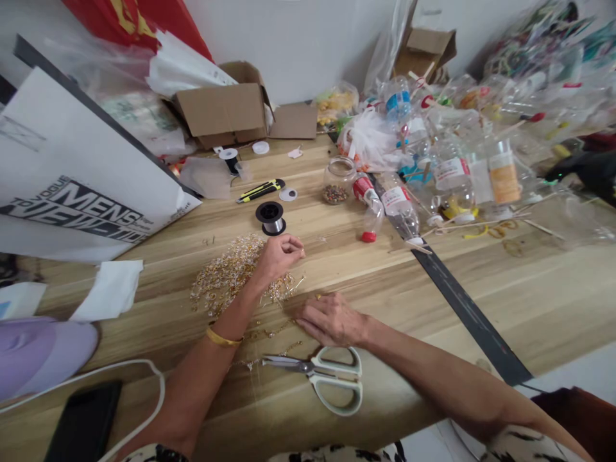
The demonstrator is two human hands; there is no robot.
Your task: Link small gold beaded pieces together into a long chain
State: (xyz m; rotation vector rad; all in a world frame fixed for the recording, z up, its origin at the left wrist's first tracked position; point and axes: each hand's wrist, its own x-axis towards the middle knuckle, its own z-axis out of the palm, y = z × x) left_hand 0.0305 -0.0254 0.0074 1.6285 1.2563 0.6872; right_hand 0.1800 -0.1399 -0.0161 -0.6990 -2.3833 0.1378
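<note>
My left hand [280, 258] is raised over the right side of a pile of gold and clear beads [226, 269]. Its thumb and fingertips are pinched together, and what they hold is too small to name. Lower and to the right, my right hand [333, 319] rests on the table with its fingers curled down and closed. A thin beaded chain [272, 332] runs up to its fingertips, but whether they grip it is hidden. White-handled scissors [337, 378] lie just below that hand, blades pointing left. A spool of clear line [272, 219] stands behind the bead pile.
Behind the spool are a yellow-black utility knife [261, 190] and a jar of beads [335, 183]. Plastic bottles [399, 202] crowd the right side. A white printed box [81, 179] stands at left, with a phone [86, 420] and white cable [156, 385] nearer me.
</note>
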